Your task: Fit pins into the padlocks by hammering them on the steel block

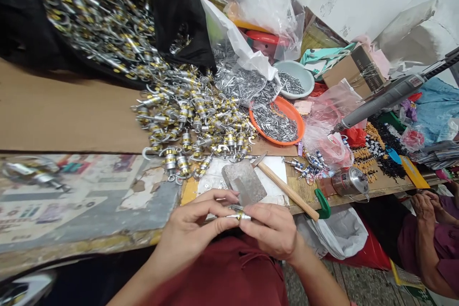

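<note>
My left hand [201, 220] and my right hand [270, 227] meet at the table's front edge. Between their fingertips they pinch a small silver metal part with a yellow band [241, 216], mostly covered by the fingers. Just beyond lies a grey metal block [244, 180] on white paper. A hammer with a wooden handle [283, 186] rests to its right, its head near the block. Past the block spreads a heap of similar silver-and-yellow parts [193, 114], many with a crescent-shaped hook. One blurred part of this kind [32, 174] is alone at the left.
An orange dish [302, 126] and a pale bowl [309, 74] hold small metal pins. A grey electric screwdriver [380, 100] hangs at the right. A green clamp [323, 204] and a metal cup [349, 182] stand at the edge. Another person's hands [426, 205] are at far right.
</note>
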Tool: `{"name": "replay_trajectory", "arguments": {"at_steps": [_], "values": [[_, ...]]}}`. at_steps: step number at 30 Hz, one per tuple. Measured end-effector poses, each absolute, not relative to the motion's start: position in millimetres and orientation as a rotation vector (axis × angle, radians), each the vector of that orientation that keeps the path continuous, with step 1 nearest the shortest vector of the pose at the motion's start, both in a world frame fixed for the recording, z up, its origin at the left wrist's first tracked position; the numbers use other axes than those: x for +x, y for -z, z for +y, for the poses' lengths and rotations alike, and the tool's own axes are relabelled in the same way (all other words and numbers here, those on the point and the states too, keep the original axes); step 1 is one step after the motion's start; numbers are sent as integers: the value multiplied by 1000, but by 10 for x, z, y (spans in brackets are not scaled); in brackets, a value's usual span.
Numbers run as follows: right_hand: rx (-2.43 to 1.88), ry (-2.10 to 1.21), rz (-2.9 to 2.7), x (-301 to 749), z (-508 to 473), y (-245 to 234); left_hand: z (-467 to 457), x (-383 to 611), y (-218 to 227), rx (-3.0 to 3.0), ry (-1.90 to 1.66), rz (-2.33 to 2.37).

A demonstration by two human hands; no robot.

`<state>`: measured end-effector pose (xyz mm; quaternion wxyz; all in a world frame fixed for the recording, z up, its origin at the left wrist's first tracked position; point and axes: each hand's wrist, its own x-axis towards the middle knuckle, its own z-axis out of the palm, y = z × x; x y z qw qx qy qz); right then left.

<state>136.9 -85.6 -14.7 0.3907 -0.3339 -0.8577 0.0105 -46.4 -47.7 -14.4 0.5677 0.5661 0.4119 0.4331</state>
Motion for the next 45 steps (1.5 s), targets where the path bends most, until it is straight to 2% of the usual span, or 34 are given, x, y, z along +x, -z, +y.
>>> {"name": "replay_trajectory", "arguments": {"at_steps": [4,9,13,18,20,22,24,25,32,41,45], "values": [[-946,-124,-2094,1317,-902,145,-497,-428,143,1225,-977,962],[-1102,-446,-1795,1238,-880,210,-597,-389,287,955,-953,1116],[-1203,-622,-1592,1220,-849,218,-671,-357,385,848,-946,1034],[-1200,-841,-1711,1280,-773,121,-644,-349,415,826,-977,1041],[-1234,-788,-1790,1402,-615,82,-612,-345,446,819,-960,1025],[-1392,-525,-1825,1606,-341,62,-581,-333,491,797,-959,1001],[-1740,-168,-1811,1860,19,70,-553,-317,527,772,-955,986],[-1819,-118,-1790,1988,210,86,-543,-310,536,765,-942,980],[-2002,-157,-1866,2378,1026,338,-468,-344,485,797,-866,988],[-1925,-178,-1719,2453,1074,294,-262,-428,413,879,-688,869],[-1844,-300,-1648,2333,941,228,-227,-433,424,839,-704,867]]}}
